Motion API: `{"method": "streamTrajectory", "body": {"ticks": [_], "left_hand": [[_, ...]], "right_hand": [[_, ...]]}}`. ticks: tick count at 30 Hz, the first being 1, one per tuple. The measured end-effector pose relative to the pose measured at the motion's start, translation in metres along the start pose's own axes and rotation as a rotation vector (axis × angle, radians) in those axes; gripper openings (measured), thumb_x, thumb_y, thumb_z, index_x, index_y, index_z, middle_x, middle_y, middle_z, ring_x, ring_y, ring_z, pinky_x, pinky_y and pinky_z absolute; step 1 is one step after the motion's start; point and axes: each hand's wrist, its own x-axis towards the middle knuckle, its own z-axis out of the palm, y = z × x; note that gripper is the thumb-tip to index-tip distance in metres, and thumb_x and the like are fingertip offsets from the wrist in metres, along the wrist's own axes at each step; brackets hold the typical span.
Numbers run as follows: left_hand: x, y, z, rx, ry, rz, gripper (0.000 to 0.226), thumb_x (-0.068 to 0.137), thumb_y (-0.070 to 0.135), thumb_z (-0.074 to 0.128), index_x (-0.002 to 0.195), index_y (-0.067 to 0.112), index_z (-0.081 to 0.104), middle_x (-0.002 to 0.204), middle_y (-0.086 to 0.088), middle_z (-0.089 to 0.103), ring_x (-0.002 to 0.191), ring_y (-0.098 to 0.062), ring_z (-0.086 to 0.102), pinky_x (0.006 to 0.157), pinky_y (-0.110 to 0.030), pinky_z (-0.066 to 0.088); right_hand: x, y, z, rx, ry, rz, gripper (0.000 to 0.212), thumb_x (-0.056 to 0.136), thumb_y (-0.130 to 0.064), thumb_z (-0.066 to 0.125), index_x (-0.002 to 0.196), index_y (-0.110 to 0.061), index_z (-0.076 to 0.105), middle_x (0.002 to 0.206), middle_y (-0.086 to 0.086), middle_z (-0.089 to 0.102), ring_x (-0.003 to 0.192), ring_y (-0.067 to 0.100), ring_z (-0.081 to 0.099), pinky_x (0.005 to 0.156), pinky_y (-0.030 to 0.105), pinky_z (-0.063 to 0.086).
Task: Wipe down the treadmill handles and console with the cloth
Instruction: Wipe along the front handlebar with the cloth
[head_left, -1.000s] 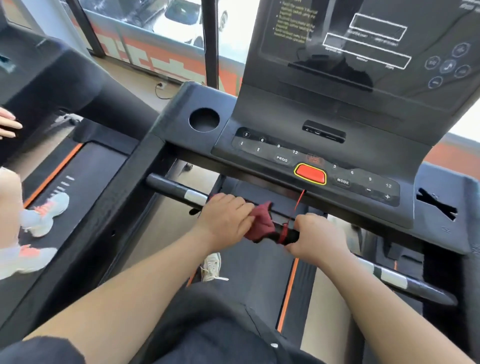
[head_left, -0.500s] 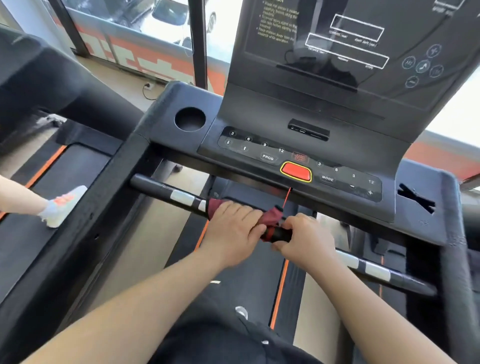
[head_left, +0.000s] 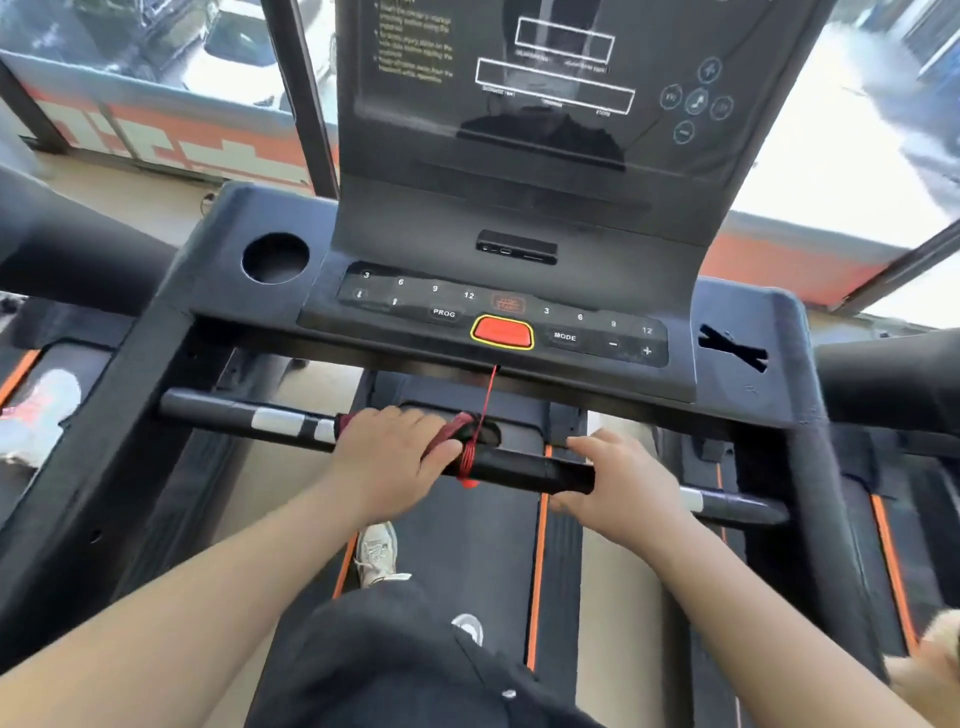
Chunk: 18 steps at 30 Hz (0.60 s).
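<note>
1. The view looks down from a person's head at a black treadmill. Both bare forearms reach forward to the handlebar (head_left: 519, 467), which runs across in front of the console (head_left: 395, 312).
2. The left hand (head_left: 395, 462) wraps over the bar left of centre. Its fingers curl round a dark red cloth (head_left: 448, 434) and press it against the bar. Only a bunched strip of cloth shows past the fingertips.
3. The right hand (head_left: 623, 483) grips the bare bar further right, fingers over the top and thumb underneath. The two hands are apart, with a stretch of black bar between them.
4. A red cord (head_left: 488, 400) hangs from the console's lower edge and loops round the bar just beside the cloth.
5. The console has a row of numbered keys with a yellow-rimmed red button (head_left: 502, 332) at the centre. A round cup holder (head_left: 275, 258) sits to the left, and a dark screen (head_left: 545, 130) rises behind.
6. Below the bar lies the belt (head_left: 467, 545), edged with orange stripes. A pale shoe (head_left: 376, 553) stands at its left edge.
7. At the far left, a blurred pale shape (head_left: 41, 410) on the neighbouring treadmill may be another person's shoe.
</note>
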Motion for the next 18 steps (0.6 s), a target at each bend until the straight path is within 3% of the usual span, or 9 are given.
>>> {"method": "streamTrajectory", "body": {"ticks": [4,8,10,13,15,16,18], "left_hand": [[0.030,-0.009,-0.015,-0.114,-0.070,-0.294,0.061,0.106,0.053,0.013,0.095,0.023,0.065,0.103,-0.009,0.073,0.100,-0.034,0.065,0.083,-0.039,0.045],[0.013,0.020,-0.017,-0.625,0.230,-0.529,0.063,0.105,0.058,0.017,0.069,0.021,0.052,0.076,-0.005,0.067,0.087,-0.037,0.064,0.082,-0.043,0.047],[-0.001,0.041,-0.029,-0.856,0.372,-0.506,0.058,0.103,0.062,0.020,0.071,0.026,0.052,0.069,-0.002,0.065,0.077,-0.031,0.064,0.077,-0.046,0.049],[-0.009,0.094,-0.051,-0.785,0.490,-0.210,0.045,0.106,0.050,0.027,0.076,0.024,0.048,0.066,0.005,0.058,0.068,-0.022,0.057,0.067,-0.042,0.043],[-0.008,0.126,-0.045,-0.558,0.362,-0.018,0.043,0.106,0.050,0.027,0.089,0.022,0.055,0.086,0.001,0.066,0.085,-0.024,0.061,0.076,-0.042,0.046],[-0.007,0.138,-0.033,-0.396,0.209,0.026,0.051,0.104,0.052,0.021,0.106,0.019,0.060,0.113,-0.007,0.068,0.108,-0.028,0.061,0.093,-0.044,0.046],[-0.008,0.151,-0.002,-0.126,-0.112,0.045,0.081,0.095,0.059,0.004,0.148,0.012,0.041,0.161,-0.018,0.036,0.150,-0.036,0.028,0.124,-0.049,0.019]], "right_hand": [[-0.003,0.015,0.009,-0.057,0.030,0.025,0.048,0.080,-0.057,0.070,0.120,-0.032,0.063,0.110,-0.011,0.056,0.112,0.016,0.053,0.081,0.031,0.051],[-0.002,0.020,0.017,-0.028,0.105,0.028,0.036,0.077,-0.053,0.069,0.108,-0.034,0.069,0.096,-0.013,0.055,0.102,0.014,0.054,0.074,0.029,0.049],[-0.001,0.023,0.017,-0.011,0.115,0.029,0.038,0.076,-0.054,0.071,0.110,-0.035,0.070,0.096,-0.013,0.057,0.103,0.013,0.054,0.073,0.027,0.047],[0.001,0.026,0.016,0.017,0.109,0.028,0.040,0.075,-0.055,0.074,0.111,-0.037,0.069,0.100,-0.013,0.059,0.106,0.013,0.054,0.074,0.027,0.045],[0.000,0.028,0.016,0.046,0.096,0.025,0.039,0.075,-0.055,0.074,0.109,-0.037,0.070,0.101,-0.012,0.061,0.106,0.015,0.055,0.074,0.028,0.045],[-0.002,0.030,0.015,0.063,0.094,0.022,0.037,0.075,-0.055,0.073,0.106,-0.035,0.071,0.100,-0.011,0.062,0.104,0.016,0.057,0.072,0.029,0.045],[-0.007,0.041,0.014,0.040,0.113,0.015,0.036,0.074,-0.053,0.069,0.100,-0.029,0.070,0.099,-0.008,0.062,0.101,0.020,0.060,0.073,0.030,0.048]]}}
